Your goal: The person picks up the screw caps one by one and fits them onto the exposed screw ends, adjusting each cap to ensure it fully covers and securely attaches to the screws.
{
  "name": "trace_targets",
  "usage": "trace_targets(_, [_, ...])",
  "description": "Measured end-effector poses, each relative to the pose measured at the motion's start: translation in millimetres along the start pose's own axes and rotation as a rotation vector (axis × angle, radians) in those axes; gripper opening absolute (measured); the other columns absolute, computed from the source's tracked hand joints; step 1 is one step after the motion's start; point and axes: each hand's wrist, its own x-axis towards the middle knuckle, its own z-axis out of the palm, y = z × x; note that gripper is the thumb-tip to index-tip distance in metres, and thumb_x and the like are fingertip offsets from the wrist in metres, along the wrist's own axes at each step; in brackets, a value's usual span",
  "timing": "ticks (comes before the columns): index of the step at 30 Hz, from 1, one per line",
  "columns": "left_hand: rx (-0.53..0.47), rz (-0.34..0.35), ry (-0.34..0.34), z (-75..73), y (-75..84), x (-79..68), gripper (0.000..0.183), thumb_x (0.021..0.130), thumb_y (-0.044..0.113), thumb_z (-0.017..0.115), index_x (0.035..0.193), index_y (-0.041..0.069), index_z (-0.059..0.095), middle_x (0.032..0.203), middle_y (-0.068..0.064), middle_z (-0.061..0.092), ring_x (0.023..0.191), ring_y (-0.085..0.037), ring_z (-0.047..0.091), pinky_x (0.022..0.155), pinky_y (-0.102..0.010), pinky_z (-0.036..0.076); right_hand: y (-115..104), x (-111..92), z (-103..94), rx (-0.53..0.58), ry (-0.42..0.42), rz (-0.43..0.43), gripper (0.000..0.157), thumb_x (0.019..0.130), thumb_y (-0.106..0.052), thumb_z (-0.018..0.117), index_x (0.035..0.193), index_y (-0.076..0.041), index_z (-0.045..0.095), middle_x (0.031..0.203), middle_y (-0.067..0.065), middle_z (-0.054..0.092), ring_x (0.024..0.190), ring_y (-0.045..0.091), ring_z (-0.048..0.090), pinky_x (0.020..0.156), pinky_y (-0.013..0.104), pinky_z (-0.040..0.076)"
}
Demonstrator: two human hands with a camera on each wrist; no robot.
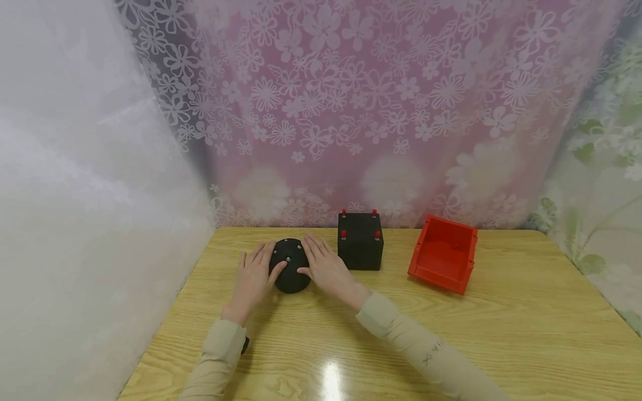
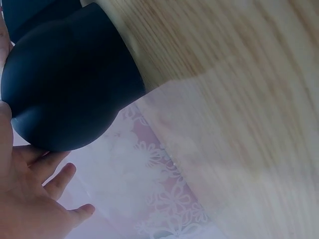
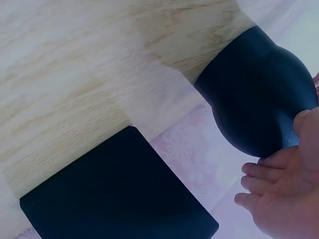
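A black ball-shaped piece (image 1: 291, 277) with several small silvery studs on top stands on the wooden table at the left. Both wrist views show its round body above a narrower cylindrical foot. My left hand (image 1: 253, 281) holds its left side, thumb on the front and fingers toward the back. On the opposite side my right hand (image 1: 328, 271) holds it the same way, with the thumb bent in. In the left wrist view the outer fingers (image 2: 61, 181) spread away from the ball. The far side of the ball is hidden from the wrist cameras.
A black box (image 1: 360, 250) with red-capped posts at its top corners stands just right of my right hand. Farther right, a red open bin (image 1: 443, 256) sits at an angle on the table (image 1: 311, 340). A flowered curtain (image 1: 371, 111) hangs behind the table.
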Motion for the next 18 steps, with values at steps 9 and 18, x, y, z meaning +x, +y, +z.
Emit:
trace_targets(9, [-0.018,0.012,0.015,-1.1,7.7,-5.3,0.064,0.102,0.044,0.058,0.152,0.005,0.045,0.149,-0.018,0.052,0.142,-0.037,0.043,0.115,-0.070,0.023,-0.2,-15.5,2.1,-0.077,0.110,-0.034,0.077,0.100,-0.051,0.055,0.151,0.005,0.042,0.155,0.021,0.043,0.145,0.030,0.042,0.116,0.045,0.038])
trace_targets(18, [-0.060,0.006,-0.016,0.0,12.0,-6.4,0.065,0.102,0.044,0.058,0.153,0.005,0.044,0.150,-0.019,0.051,0.143,-0.036,0.041,0.116,-0.070,0.021,2.6,-22.7,2.9,-0.082,0.107,-0.033,0.080,0.098,-0.053,0.057,0.150,0.006,0.043,0.155,0.020,0.044,0.145,0.030,0.042,0.115,0.045,0.039])
